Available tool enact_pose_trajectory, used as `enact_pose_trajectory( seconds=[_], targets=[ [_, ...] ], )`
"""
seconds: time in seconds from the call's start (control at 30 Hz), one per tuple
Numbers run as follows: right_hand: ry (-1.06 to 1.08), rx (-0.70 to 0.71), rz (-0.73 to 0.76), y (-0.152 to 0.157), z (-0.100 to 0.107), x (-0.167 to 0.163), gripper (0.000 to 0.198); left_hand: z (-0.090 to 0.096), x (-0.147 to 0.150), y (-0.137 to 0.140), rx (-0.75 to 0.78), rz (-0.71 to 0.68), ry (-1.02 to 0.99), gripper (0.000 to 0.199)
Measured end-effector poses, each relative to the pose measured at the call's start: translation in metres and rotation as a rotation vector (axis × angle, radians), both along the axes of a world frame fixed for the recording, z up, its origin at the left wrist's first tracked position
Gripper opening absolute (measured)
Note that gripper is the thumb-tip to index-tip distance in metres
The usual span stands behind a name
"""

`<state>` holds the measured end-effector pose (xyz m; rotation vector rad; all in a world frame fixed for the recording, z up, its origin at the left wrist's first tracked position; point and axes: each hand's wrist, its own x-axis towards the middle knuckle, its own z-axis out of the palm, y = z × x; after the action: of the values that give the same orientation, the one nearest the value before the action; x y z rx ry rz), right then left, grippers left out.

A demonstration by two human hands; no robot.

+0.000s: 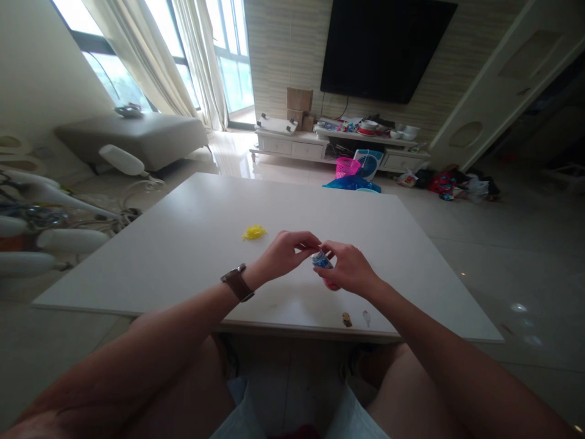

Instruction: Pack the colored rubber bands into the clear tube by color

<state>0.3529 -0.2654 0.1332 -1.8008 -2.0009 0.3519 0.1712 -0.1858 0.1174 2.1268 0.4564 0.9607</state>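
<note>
On the white table [283,204], my right hand [351,266] is wrapped around a small blue-and-red container [322,260] with a pale top. The container leans slightly, and my fingers cover part of it. My left hand [292,251] has its fingertips pinched together at the container's top, touching or nearly touching the right fingertips. Whatever those left fingers grip is too small to make out. Close to the front edge lie a small yellow Minion figure [347,319] and a small clear or silvery piece [366,317].
A pile of yellow strips [254,232] lies on the table, beyond my left wrist. Past the far edge are a blue plastic object [350,182] and a pink basket [347,167]. A lamp with white shades [73,239] stands by the table's left side.
</note>
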Motion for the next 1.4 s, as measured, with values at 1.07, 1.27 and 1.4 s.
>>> enact_pose_trajectory(
  seconds=[1.07,1.27,1.4],
  targets=[
    [-0.081,0.172,0.240,-0.005,-0.016,-0.010,0.017,0.004,-0.008,-0.002,0.123,-0.329,0.565,0.046],
    [0.019,0.160,0.124,-0.001,-0.012,-0.009,0.013,0.006,-0.010,0.004,0.140,-0.300,0.469,0.043],
    [0.053,0.146,0.050,0.001,-0.005,-0.010,0.014,0.005,-0.012,0.010,0.104,-0.236,0.355,0.032]
  ],
)
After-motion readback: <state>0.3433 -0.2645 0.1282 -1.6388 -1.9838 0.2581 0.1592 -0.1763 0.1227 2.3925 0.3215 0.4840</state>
